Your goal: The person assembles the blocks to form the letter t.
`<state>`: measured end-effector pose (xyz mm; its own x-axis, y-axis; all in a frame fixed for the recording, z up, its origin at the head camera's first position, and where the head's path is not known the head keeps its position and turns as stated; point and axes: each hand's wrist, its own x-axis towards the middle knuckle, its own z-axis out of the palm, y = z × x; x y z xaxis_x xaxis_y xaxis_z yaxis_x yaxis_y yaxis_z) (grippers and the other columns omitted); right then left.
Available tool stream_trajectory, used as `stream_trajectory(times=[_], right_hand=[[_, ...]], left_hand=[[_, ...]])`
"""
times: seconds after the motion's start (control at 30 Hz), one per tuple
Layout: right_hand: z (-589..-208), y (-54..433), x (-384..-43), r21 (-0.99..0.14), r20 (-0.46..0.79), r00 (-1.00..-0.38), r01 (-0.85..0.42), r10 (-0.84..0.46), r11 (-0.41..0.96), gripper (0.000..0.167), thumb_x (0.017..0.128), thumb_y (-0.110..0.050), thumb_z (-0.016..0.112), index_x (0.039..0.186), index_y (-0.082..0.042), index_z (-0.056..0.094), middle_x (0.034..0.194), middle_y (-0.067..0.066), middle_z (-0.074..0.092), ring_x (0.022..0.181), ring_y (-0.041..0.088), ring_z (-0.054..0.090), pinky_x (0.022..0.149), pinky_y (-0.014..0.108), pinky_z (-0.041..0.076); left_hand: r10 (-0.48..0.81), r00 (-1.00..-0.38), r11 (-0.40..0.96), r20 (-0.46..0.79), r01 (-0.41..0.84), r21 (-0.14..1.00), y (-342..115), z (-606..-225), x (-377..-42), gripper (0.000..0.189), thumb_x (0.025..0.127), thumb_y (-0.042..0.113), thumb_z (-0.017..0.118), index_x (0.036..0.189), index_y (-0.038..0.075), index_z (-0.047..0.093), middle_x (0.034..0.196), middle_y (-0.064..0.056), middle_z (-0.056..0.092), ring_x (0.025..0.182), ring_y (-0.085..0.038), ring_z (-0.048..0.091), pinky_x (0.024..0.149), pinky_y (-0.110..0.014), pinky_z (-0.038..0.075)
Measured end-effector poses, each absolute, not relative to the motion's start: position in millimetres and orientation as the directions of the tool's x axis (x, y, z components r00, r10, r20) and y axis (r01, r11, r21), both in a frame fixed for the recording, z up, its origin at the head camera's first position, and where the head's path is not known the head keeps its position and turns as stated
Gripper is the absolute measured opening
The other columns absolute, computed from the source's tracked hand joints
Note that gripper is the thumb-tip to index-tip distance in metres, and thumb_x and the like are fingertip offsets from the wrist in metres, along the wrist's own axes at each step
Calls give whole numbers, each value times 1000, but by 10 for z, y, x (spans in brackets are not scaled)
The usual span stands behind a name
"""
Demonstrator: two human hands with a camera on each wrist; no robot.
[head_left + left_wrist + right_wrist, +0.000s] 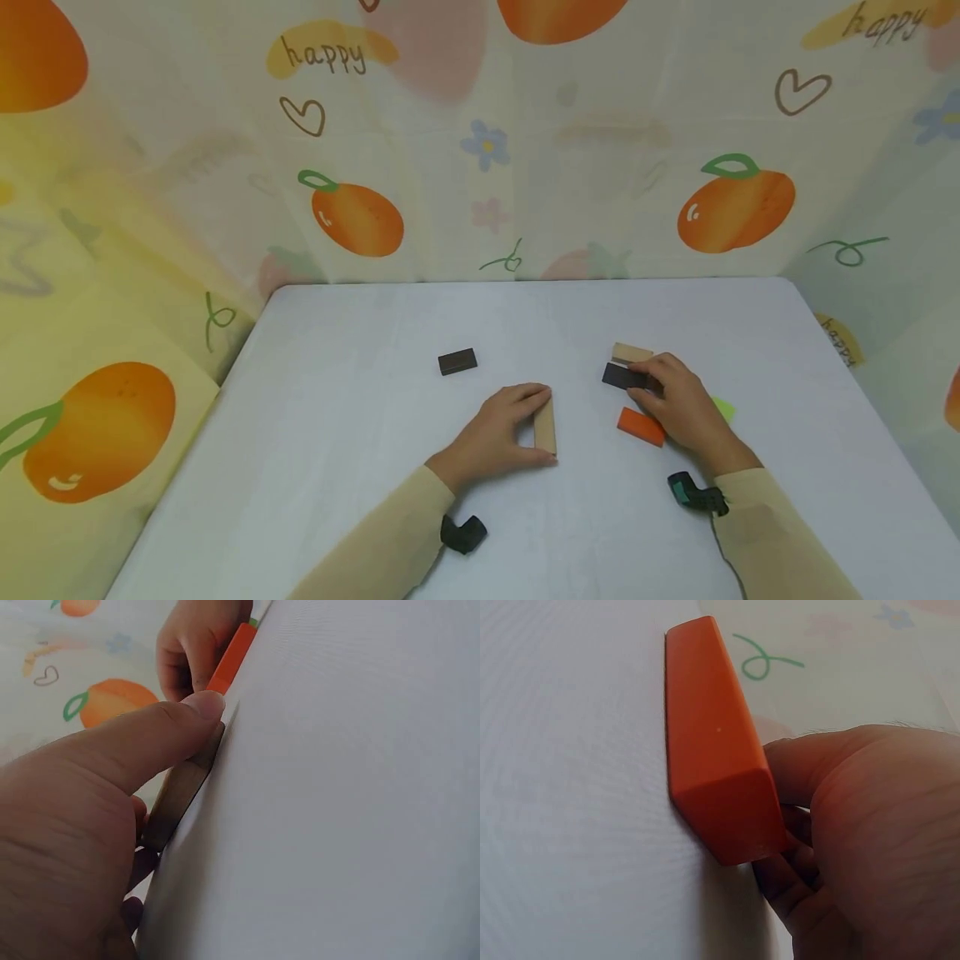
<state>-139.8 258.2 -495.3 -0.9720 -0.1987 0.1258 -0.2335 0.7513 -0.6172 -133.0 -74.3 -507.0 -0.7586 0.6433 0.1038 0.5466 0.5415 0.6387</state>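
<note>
A natural wooden block lies on the white table, and my left hand grips it end to end between thumb and fingers. The left wrist view shows the thumb at the near end of this block. To the right, my right hand pinches the right end of a black block. Just behind that is another natural wooden block. An orange block sits in front of the black one, close to the right thumb; in the right wrist view the orange block hides the fingertips.
A dark block lies alone on the table, beyond the left hand. Part of a yellow-green block shows behind the right hand. The white table meets a fruit-print cloth at its back edge. Small black devices are on both wrists.
</note>
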Motion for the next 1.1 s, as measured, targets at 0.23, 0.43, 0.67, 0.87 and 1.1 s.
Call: stream_trajectory(times=[0.23, 0.43, 0.67, 0.87, 1.1], right_hand=[[-4949, 2571, -1392, -622, 125, -972, -232, -197, 748, 38, 101, -5, 79, 137, 4, 70, 125, 21, 62, 106, 35, 59, 95, 55, 55], [-4926, 2562, -1388, -632, 141, -970, -242, -197, 736, 38, 101, -5, 80, 136, 4, 70, 124, 19, 62, 105, 34, 59, 93, 53, 56], [-4897, 2510, -1387, -635, 169, -960, -279, -222, 721, 36, 100, -6, 81, 134, 2, 71, 121, 16, 64, 102, 30, 61, 89, 49, 56], [-4809, 2418, -1389, -652, 178, -954, -298, -241, 697, 38, 99, -4, 81, 136, 2, 72, 124, 16, 65, 103, 30, 61, 90, 48, 57], [-4764, 2252, -1429, -650, 166, -943, -325, -289, 687, 38, 101, -4, 79, 138, 2, 72, 130, 18, 63, 106, 32, 62, 95, 53, 58]], left_hand=[[664, -737, 514, 128, 574, 638, -830, -5064, -1229, 84, 94, 39, 90, 164, 12, 51, 172, 7, 39, 157, -18, 35, 128, -44, 30], [662, -739, 537, 126, 584, 609, -863, -5056, -1180, 71, 98, 35, 86, 160, 15, 56, 167, 9, 45, 157, -15, 36, 128, -41, 30], [668, -734, 536, 125, 591, 603, -855, -5052, -1189, 66, 99, 32, 86, 156, 12, 60, 164, 8, 48, 156, -16, 38, 127, -40, 31], [675, -725, 525, 141, 605, 599, -852, -5046, -1191, 66, 98, 32, 86, 156, 11, 61, 164, 7, 49, 155, -17, 40, 127, -40, 31], [676, -720, 513, 155, 612, 602, -855, -5048, -1196, 68, 97, 32, 87, 156, 12, 60, 163, 5, 50, 155, -18, 40, 127, -40, 31]])
